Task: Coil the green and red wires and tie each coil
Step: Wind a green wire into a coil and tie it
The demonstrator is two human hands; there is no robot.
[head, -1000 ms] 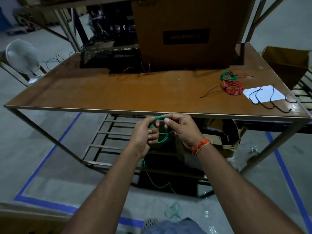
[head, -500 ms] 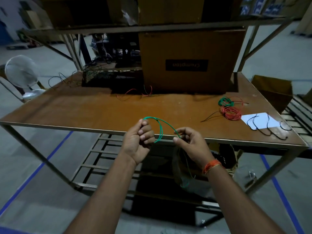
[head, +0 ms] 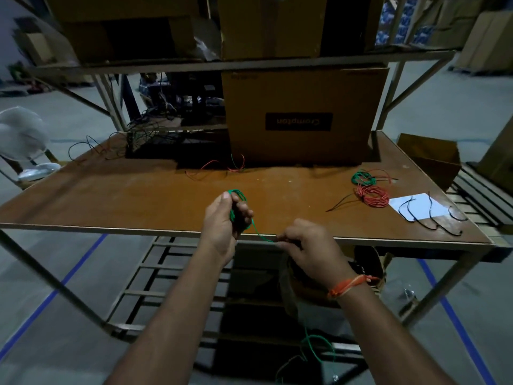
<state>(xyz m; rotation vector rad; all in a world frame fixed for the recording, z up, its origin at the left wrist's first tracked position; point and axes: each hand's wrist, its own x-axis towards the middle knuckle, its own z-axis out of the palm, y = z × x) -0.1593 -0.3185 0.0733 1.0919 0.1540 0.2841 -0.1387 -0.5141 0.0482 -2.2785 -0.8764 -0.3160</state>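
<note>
Green wire (head: 258, 232): one, looped in the left hand (head: 224, 218), running to the right hand (head: 308, 245), over the near edge of the surface (head: 138, 198).
Left hand: clenched round the loops.
Right hand: pinching the strand.
Finished coils: two, one green coil (head: 362, 177), one red coil (head: 373, 196), right of the hands.
Box (head: 299, 115): one, label reads "Crompton", upside down.

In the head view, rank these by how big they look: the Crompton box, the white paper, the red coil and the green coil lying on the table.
1. Crompton box, by far the largest.
2. White paper.
3. Red coil.
4. Green coil, slightly smaller than the red one; it lies farther from the camera, so that gap is unsure.
</note>
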